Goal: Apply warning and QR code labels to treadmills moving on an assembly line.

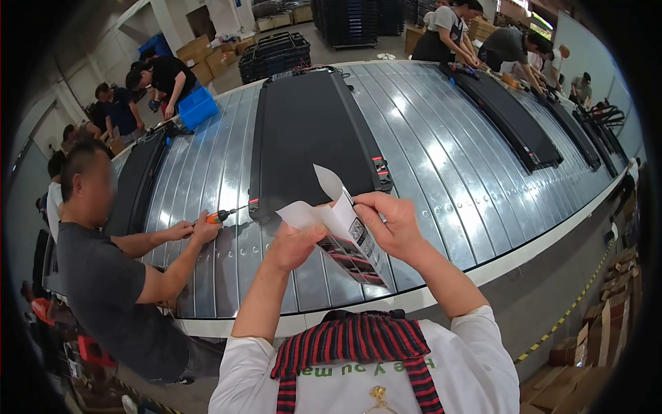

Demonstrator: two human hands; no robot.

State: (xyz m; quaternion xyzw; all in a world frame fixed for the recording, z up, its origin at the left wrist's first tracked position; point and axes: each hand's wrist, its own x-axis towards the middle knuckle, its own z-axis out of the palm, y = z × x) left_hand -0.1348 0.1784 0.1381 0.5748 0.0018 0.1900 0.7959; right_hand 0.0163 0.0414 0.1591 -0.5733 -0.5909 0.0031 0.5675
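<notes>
In front of me, both hands hold a folded sheet of white printed paper (pixel 334 219), with dark pictures and a square code on its outer side. My left hand (pixel 293 246) is closed on its left edge, thumb on top. The right edge is pinched by my right hand (pixel 392 222), near the upper corner. Two blank flaps of the paper curl upward and apart. Just beyond the paper lies a long flat black machine like a treadmill deck (pixel 310 127), with small red marks at its near corners. The paper hides part of its near end.
The machine rests on a metal slatted conveyor (pixel 441 207). At my left, a co-worker points an orange-and-black power screwdriver (pixel 218 217) at its near left corner. A blue bin (pixel 197 107) stands farther left. More black decks (pixel 507 121) lie right, with people beyond.
</notes>
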